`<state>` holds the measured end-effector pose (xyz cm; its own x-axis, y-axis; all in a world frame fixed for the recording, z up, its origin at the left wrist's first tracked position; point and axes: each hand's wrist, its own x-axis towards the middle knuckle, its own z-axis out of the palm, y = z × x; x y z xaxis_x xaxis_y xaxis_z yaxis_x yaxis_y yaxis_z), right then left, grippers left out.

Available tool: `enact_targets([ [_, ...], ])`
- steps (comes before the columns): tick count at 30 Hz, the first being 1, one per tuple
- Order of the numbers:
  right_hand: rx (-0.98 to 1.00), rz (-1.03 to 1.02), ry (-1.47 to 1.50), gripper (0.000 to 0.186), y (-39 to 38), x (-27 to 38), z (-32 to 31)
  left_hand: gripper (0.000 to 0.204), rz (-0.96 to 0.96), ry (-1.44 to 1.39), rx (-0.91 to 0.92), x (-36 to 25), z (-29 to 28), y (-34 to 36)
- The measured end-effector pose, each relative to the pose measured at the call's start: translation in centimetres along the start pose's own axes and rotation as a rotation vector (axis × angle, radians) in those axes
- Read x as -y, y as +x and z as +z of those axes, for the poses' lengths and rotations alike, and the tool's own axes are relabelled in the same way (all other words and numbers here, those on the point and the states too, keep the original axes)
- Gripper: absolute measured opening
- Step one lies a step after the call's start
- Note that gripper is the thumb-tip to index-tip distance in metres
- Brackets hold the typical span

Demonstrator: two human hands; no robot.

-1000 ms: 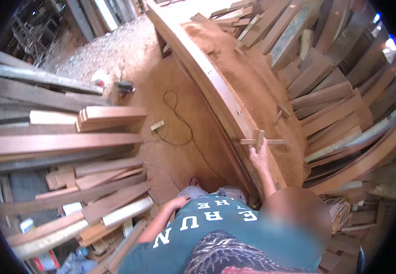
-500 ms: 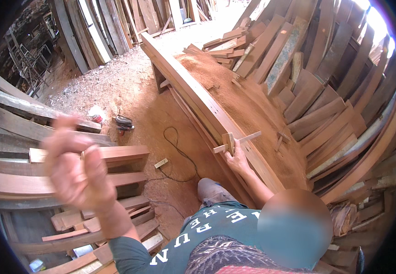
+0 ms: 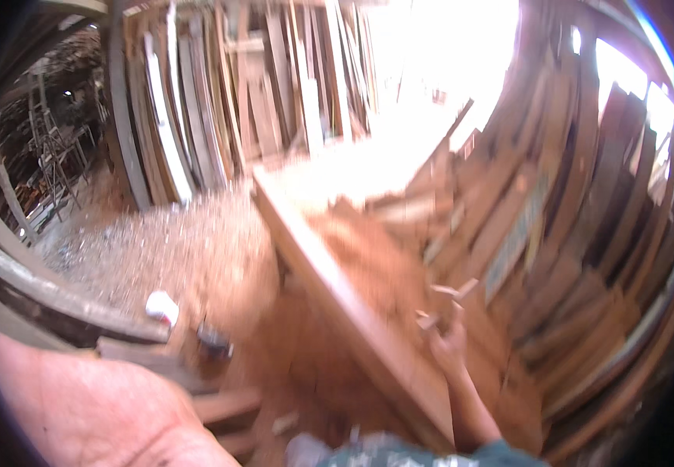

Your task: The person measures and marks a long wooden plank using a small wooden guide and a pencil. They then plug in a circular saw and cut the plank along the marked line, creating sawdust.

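My right hand (image 3: 449, 346) is closed around a wooden marking gauge (image 3: 461, 293), a small block with a thin crossing stick. It is held up above the right side of a long planed timber beam (image 3: 323, 289). The beam runs from near my body away to the upper left. My left hand or wrist (image 3: 111, 401) fills the lower left corner, very close and blurred. Its fingers cannot be made out.
Reddish sawdust (image 3: 368, 253) is heaped right of the beam. Leaning boards (image 3: 554, 210) crowd the right side, and more planks (image 3: 197, 101) stand at the back. Stacked timber (image 3: 228, 405) lies low on the left. A dark power tool (image 3: 214, 341) sits on the floor.
The view has tipped upward. My right hand has lifted the marking gauge off the beam and turned it. My left hand has come much closer, at lower left.
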<state>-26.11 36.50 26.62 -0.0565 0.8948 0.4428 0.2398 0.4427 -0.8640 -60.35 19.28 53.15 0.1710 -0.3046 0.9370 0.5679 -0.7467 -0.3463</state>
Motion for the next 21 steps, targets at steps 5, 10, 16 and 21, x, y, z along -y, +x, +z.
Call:
enact_targets([
  [5, -0.456, -0.596, 0.073, 0.049, 13.4, 11.5, -0.9, 0.023, 0.004, -0.024, -0.033, 11.7, 1.9, -4.3],
  [10, -0.422, -1.082, -0.061, 0.046, 21.1, 18.8, 4.5, 0.023, 0.002, -0.083, -0.084, 22.9, 1.3, -9.4],
  [16, -0.295, -1.295, -0.196, 0.044, 30.1, 21.0, 17.6, 0.023, 0.026, -0.161, -0.108, 37.6, -1.0, -14.7],
  [21, -0.229, -1.331, -0.261, 0.041, 37.5, 22.3, 26.6, 0.023, 0.020, -0.223, -0.116, 48.9, -2.7, -16.5],
])
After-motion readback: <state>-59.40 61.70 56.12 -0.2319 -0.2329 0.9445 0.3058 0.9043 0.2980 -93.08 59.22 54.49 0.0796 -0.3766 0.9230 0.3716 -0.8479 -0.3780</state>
